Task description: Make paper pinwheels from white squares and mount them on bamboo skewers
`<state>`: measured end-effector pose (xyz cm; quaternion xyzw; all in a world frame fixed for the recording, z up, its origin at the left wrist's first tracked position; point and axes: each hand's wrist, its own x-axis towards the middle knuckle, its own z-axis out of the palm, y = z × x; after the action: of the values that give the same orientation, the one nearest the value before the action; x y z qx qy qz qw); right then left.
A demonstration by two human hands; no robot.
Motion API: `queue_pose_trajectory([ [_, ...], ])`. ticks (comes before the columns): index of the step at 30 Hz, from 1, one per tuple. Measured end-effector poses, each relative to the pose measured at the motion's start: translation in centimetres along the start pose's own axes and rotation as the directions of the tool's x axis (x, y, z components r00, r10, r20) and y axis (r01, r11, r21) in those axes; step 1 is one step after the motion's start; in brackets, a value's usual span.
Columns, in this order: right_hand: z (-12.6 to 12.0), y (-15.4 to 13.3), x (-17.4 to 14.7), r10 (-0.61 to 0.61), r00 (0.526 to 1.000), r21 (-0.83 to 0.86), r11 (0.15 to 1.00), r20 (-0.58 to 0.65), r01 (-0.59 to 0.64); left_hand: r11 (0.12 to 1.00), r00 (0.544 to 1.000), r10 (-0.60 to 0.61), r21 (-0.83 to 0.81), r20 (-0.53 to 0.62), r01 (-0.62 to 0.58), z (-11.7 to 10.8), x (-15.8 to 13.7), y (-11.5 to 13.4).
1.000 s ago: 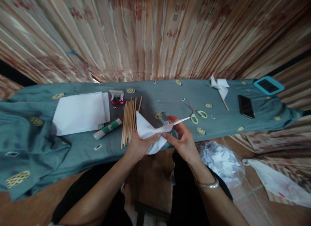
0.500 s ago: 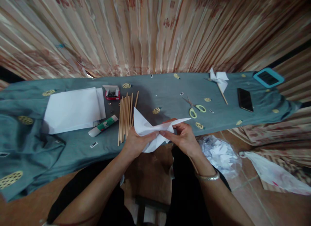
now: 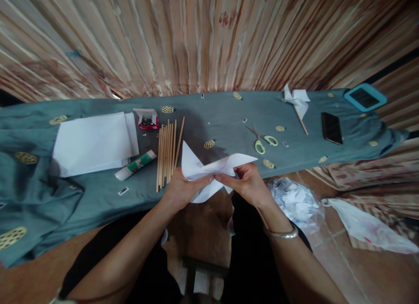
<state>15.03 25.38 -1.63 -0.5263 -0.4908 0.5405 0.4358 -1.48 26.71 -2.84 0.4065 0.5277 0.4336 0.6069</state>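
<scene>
Both hands grip a white paper pinwheel (image 3: 212,168) in front of the table's near edge. My left hand (image 3: 179,188) is closed on its left side, thumb pressed at the centre. From the right, my right hand (image 3: 250,184) pinches it, its thumb meeting the left one at the middle. The fingers behind the paper are mostly hidden. Just left of the pinwheel lies a row of wooden sticks (image 3: 166,153). Green-handled scissors (image 3: 262,139) rest open beyond my right hand. A pinwheel on a stick (image 3: 297,104) lies farther back on the right.
On the left are a stack of white paper (image 3: 93,142), a glue stick (image 3: 135,165) and a red box of small dark pins (image 3: 146,119). A phone (image 3: 331,128) and a blue-framed device (image 3: 365,97) lie right. A bag of paper scraps (image 3: 296,203) sits on the floor.
The thumbs have come together over the pinwheel's centre, covering the small brass-coloured spot seen there before. The right-hand blade of paper curves more. The view has shifted slightly.
</scene>
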Motion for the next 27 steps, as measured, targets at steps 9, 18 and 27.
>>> queue_pose_trajectory([
  [9,0.2,1.5,-0.1,0.033,0.999,-0.047,0.998,-0.011,-0.034,0.998,0.999,-0.032,0.047,-0.039,0.033,-0.1,-0.2,0.2],
  [18,0.8,1.9,-0.3,0.070,0.998,0.013,0.997,0.005,-0.070,0.991,0.997,-0.060,0.116,-0.057,0.066,-0.6,-1.0,-0.6],
  [27,1.1,1.4,0.0,0.012,1.000,-0.093,0.996,-0.005,-0.012,0.984,1.000,-0.015,0.176,-0.002,0.015,-1.1,-0.8,-1.4],
])
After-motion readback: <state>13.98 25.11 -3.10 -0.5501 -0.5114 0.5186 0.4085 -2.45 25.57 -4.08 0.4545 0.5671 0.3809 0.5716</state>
